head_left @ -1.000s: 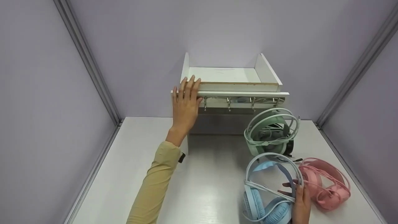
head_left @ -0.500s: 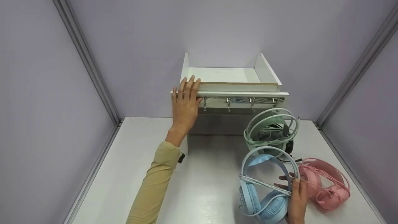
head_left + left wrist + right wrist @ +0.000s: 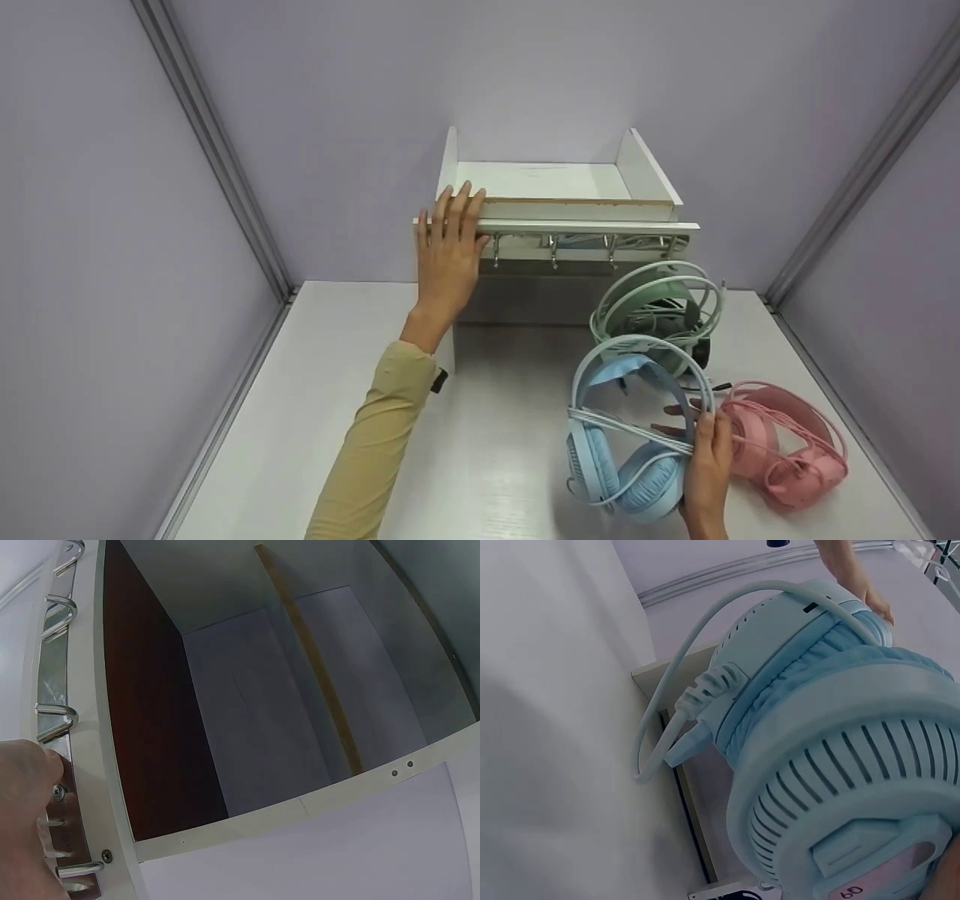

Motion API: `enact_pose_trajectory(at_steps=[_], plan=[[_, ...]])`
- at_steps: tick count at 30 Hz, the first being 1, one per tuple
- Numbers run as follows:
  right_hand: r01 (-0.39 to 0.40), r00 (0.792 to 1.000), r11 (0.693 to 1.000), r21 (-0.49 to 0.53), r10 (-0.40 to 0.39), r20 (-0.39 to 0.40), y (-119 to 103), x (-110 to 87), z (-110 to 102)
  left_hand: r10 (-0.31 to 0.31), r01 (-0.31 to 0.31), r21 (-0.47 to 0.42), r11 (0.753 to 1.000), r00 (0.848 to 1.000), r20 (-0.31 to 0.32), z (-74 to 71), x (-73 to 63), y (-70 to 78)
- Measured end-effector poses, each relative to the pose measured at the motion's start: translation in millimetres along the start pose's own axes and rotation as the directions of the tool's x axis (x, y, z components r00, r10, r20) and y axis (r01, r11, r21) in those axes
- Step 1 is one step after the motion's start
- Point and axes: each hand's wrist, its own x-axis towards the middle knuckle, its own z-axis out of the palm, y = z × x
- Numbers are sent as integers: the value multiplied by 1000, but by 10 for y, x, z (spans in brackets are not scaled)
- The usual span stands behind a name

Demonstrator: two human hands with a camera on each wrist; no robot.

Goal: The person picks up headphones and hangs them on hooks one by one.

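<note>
My left hand (image 3: 448,262) rests on the left front edge of a white shelf unit (image 3: 585,212), its fingers straight over the top. In the left wrist view the thumb (image 3: 30,772) touches the metal hook strip (image 3: 52,675). My right hand (image 3: 707,465) grips the right side of light blue headphones (image 3: 651,486), held upright in the air with the earcups down. A pale cable is wound across their band. Green headphones (image 3: 619,319) are below the rightmost hook, partly hidden behind the blue ones; whether they hang from it I cannot tell.
Pink headphones (image 3: 806,476) lie on the white table (image 3: 345,330) at the right. Several metal hooks (image 3: 554,251) line the shelf's front. Grey-framed side walls enclose the table. A small black piece (image 3: 439,380) shows beside the left forearm.
My right hand has carried the blue headphones up and leftward, toward the shelf, so they overlap the green ones more. My left hand has stayed in place on the shelf edge.
</note>
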Motion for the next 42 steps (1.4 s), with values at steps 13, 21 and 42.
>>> enact_pose_trajectory(at_steps=[13, 21, 42], plan=[[85, 996, 995, 51, -86, 7, -112, 63, 192, -12, 12, -42, 999, 1000, -2, -4, 7, 6], [185, 982, 982, 22, -185, -29, -237, 177, 298, -12, 13, -37, 999, 1000, 9, -19, 0, 5], [291, 957, 955, 52, -291, -8, -479, 468, 559, -15, 15, 4, 1000, 999, 35, -25, 7, 12]])
